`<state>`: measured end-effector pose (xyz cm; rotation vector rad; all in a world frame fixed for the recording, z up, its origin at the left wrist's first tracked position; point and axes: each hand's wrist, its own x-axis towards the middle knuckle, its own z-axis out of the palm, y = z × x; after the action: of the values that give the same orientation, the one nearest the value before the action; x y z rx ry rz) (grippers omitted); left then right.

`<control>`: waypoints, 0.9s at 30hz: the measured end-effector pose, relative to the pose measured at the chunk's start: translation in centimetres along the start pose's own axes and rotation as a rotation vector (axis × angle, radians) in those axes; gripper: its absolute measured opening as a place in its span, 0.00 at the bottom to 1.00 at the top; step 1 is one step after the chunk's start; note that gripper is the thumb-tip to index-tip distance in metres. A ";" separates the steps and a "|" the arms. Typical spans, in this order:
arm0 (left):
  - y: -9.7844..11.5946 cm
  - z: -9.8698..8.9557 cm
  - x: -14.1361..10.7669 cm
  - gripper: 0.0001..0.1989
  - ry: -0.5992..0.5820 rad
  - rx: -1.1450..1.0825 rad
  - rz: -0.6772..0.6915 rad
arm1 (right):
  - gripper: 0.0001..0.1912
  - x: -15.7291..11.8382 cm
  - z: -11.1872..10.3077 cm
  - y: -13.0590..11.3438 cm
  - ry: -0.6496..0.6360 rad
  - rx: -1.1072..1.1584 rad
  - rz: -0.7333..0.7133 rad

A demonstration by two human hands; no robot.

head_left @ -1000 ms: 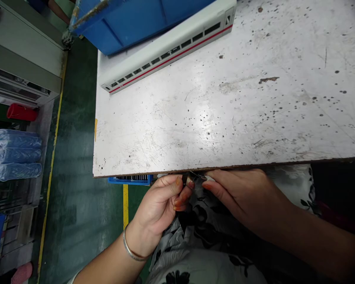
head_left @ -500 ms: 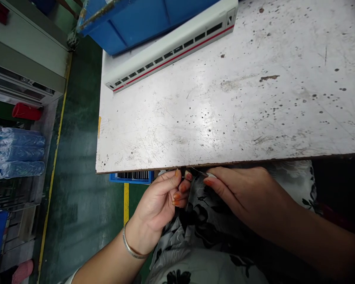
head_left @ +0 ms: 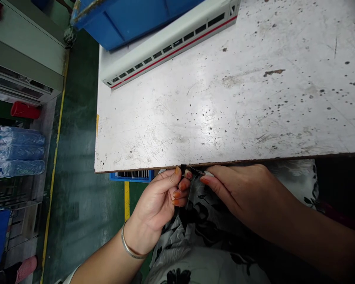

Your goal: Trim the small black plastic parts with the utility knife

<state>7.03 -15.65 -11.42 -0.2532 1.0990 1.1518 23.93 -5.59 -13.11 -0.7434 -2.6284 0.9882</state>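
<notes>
At the front edge of the white table (head_left: 153,130), my left hand (head_left: 162,193) pinches a small black piece (head_left: 183,170) between thumb and forefinger. Its other fingers are curled, and a silver bangle circles the wrist. My right hand (head_left: 239,185) is closed on a thin, dark metal tool (head_left: 197,171), whose tip points left at the black piece. Something whitish shows by the right thumb; I cannot tell whether it belongs to the tool. Whether the tip touches the piece is too small to make out. Both hands are above the lap, over patterned cloth (head_left: 201,209).
A white model train car body (head_left: 171,45) with a red stripe lies along the table's far side, against a blue bin (head_left: 136,23). Below the table edge shows a blue crate (head_left: 131,176) with dark parts. Wrapped bottles (head_left: 20,148) and a red bucket (head_left: 25,110) stand at far left.
More of the black piece shows above my left fingertips. My right hand and the tool have shifted slightly left, closer to it. The view has moved a little.
</notes>
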 end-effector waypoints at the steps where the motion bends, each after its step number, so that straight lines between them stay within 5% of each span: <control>1: 0.0 0.0 0.0 0.10 0.003 -0.001 -0.003 | 0.24 0.0 0.0 0.0 0.003 -0.007 -0.001; 27: -0.2 0.1 0.1 0.09 0.011 0.100 0.092 | 0.23 -0.1 0.3 0.1 0.047 -0.043 -0.049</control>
<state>7.22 -15.62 -11.48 -0.1322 1.1841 1.1740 23.94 -5.73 -13.40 -0.6998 -2.6216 0.8932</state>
